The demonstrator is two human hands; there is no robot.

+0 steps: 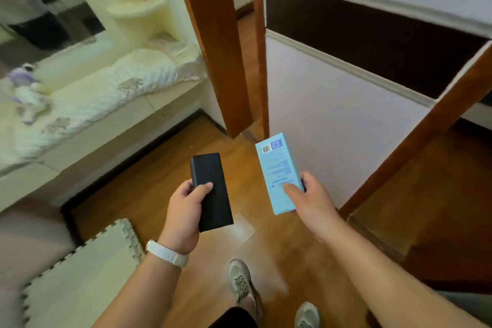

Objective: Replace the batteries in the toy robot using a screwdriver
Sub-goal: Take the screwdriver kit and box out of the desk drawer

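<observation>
standing on wood floor [165,168], foam puzzle mat [80,269] lower left, wooden door frame [213,48] dead ahead. left hand [183,210] gripping flat black case [213,194], thumb on top. right hand [311,200] gripping light blue box [277,168], barcode end up. purple-white toy figure [24,93] lying on quilt [106,88] far left, well apart from hands, super blurry. box print unreadable, fingers underneath hidden.

Open wooden floor [162,165] ahead of left hand [183,213] gripping black case [216,208] and right hand [314,202] gripping blue box [277,165]. Narrow passage between brown door frame [213,48] and white wall [332,114]. Blocked left by cushioned bench [106,125].
</observation>
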